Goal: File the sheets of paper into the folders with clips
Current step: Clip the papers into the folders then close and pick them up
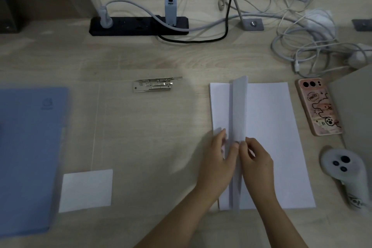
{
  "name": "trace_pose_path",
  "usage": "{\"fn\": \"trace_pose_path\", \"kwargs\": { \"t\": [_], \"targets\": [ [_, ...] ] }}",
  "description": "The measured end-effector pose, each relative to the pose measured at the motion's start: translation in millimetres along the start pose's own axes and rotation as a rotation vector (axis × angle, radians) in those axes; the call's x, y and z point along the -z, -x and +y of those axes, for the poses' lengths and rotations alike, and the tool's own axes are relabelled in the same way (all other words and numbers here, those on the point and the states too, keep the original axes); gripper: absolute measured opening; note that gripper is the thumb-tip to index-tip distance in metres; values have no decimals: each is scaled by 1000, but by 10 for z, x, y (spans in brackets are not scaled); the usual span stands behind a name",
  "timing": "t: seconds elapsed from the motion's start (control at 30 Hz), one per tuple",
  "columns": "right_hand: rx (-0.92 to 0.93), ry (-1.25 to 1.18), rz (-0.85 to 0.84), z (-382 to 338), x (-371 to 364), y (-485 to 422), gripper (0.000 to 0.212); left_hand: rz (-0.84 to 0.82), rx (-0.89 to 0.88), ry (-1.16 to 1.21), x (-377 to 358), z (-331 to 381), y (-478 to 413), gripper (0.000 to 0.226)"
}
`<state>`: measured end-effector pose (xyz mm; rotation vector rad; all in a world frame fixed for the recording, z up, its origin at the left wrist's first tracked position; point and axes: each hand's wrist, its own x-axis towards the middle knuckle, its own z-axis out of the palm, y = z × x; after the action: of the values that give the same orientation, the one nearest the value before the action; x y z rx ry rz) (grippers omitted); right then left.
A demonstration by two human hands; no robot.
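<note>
Pinching from both sides, the left hand (pixel 218 157) and the right hand (pixel 256 160) grip one thin white sheet of paper (pixel 239 106), raised nearly on edge

Fingers and thumbs of both hands close on the sheet's near part, left hand on its left face, right hand on its right. It stands over the left portion of the flat stack of white paper (pixel 271 137) on the pale wooden desk (pixel 161 127). A silver metal lever clip (pixel 153 86) sits mid-desk, well apart, on a clear plastic folder (pixel 124 137) (only its faint edges show). A matte blue folder (pixel 26 157) lies closed at far left, with a small white paper rectangle (pixel 86 189) beside it. A phone in a pink cartoon case (pixel 318 106) lies just right of the stack
</note>
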<state>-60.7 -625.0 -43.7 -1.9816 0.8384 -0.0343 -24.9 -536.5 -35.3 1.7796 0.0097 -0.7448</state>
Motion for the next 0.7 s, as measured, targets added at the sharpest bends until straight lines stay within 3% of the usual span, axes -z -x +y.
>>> {"fn": "trace_pose_path", "kwargs": {
  "t": [0.07,0.23,0.37,0.53,0.6,0.67,0.7],
  "targets": [
    [-3,-25,-12,-37,-10,29,18,-116,131,138,-49,84,-50,40],
    [-10,-25,-11,-104,11,19,23,4,177,-48,-127,-13,-224,33],
    [-19,1,-30,-82,132,-17,24,68,121,-69,-98,6,-253,31],
    [-133,51,150,-104,569,-172,46,-32,18,130,277,136,-72,31],
    [-205,-48,132,-158,657,-190,39,-38,-25,164,527,157,19,27],
    [-240,-137,50,-262,611,-140,15,0,-44,179,784,130,106,28],
    [-233,-133,16,-313,530,-115,18,35,-44,182,925,102,155,28]
  ]
}}
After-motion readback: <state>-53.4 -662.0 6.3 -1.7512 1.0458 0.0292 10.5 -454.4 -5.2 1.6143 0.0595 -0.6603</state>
